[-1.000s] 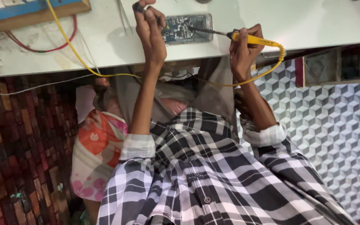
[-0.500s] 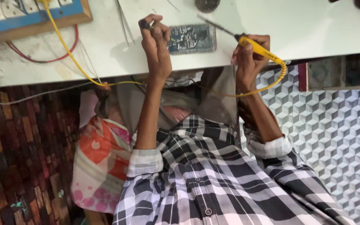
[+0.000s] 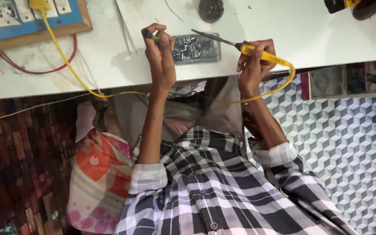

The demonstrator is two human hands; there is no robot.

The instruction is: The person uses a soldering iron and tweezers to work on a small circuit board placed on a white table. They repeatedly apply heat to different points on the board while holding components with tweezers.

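Presently on the white table [image 3: 310, 39]: one opened phone with bare circuit board [image 3: 195, 48], one yellow-handled soldering iron [image 3: 257, 52], one small dark-tipped tool [image 3: 149, 35], one blue switchboard [image 3: 27, 19] at the far left corner, one round dark object [image 3: 210, 8] at the far edge

Left hand [image 3: 161, 56]: one, fingers pinched together round the dark-tipped tool, resting at the left end of the phone, touching or nearly touching it

Right hand [image 3: 254, 63]: one, closed round the iron's yellow grip just right of the phone; the metal tip reaches up and left, above the phone's far right corner

Cords: one yellow cord [image 3: 66, 61] running from the switchboard along the table edge to the iron; one red wire [image 3: 53, 67] looped beside the board

Change since half a second ago: the phone, both hands and the table sit lower in the head view; grips unchanged; the iron's tip remains off the board
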